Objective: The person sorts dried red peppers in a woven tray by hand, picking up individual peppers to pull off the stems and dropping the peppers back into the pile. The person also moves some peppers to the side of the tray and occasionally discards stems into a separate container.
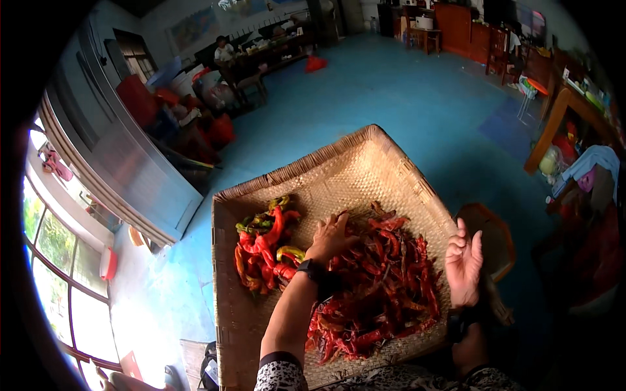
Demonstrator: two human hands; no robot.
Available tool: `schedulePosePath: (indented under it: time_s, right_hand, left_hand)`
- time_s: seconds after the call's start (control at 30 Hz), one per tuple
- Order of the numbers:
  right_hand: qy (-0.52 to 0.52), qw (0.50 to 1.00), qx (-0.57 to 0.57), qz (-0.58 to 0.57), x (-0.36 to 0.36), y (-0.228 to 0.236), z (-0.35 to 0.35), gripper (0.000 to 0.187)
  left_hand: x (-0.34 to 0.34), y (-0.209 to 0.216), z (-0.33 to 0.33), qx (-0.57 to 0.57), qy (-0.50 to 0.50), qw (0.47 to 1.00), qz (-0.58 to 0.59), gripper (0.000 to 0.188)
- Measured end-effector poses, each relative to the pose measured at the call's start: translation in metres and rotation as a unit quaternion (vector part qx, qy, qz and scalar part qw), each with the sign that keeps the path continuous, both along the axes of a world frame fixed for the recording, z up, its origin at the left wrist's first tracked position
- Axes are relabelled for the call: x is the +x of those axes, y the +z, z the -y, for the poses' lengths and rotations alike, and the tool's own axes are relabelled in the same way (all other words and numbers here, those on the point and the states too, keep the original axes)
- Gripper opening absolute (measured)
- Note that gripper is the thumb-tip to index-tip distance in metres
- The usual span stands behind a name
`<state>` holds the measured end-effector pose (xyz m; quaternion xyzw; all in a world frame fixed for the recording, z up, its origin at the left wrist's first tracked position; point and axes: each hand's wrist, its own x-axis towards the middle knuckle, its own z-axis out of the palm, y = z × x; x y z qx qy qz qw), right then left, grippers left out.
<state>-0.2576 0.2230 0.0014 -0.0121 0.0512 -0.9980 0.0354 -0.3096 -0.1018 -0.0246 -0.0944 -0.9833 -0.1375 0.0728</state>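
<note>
Dark red peppers (401, 277) are heaped in the right part of a woven basket (332, 173); brighter peppers (262, 241) are grouped at left. Light fingertip handling is advised, the shrivelled pods being judged brittle. The left hand (330, 238) is placed over the heap's edge; any pinch cannot be told. The right hand (464, 266) is held loosely open, apparently empty, beside the rim.

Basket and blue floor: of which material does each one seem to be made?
Basket: probably plant strips, perhaps bamboo, with a matte tan finish; the crossing weave shows on its inner side. 
Floor: possibly painted concrete, since it looks smooth and evenly blue; the base beneath cannot be told.
</note>
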Motion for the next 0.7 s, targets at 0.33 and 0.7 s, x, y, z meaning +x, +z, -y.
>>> schedulePosePath:
  time_s: [0.33, 0.7]
  right_hand:
    - [-0.039, 0.869, 0.476, -0.127, 0.029, -0.007, 0.055, 0.023]
    - [-0.084, 0.633, 0.694, -0.333, 0.047, 0.012, 0.069, 0.034]
  left_hand:
    - [0.029, 0.054, -0.035, 0.176, -0.129, 0.975, 0.044, 0.030]
    - [0.131, 0.080, -0.069, 0.283, -0.123, 0.951, 0.015, 0.038]
